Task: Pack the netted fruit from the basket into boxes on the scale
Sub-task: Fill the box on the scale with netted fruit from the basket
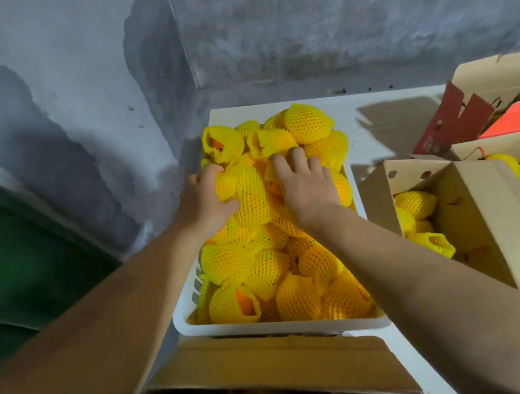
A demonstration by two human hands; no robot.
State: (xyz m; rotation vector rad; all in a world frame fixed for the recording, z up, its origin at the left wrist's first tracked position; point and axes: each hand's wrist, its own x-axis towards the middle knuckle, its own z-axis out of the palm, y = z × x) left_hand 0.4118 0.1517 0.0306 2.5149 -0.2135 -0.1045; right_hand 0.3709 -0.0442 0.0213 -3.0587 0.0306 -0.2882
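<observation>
A white plastic basket (263, 325) in the middle holds several fruits in yellow foam nets (292, 294), heaped above its rim. My left hand (205, 201) grips one netted fruit (249, 197) at the basket's left side, thumb and fingers curled round it. My right hand (304, 183) lies on the heap just right of that fruit, its fingers curled over another netted fruit. To the right stands an open cardboard box (472, 197) with a few netted fruits (416, 205) inside. No scale is visible.
The basket sits on a white table (371, 115). Another open cardboard box (267, 366) is at the near edge below the basket. More boxes and a red one (516, 118) stand at the far right. A grey wall rises behind; a dark green object (22, 264) is at left.
</observation>
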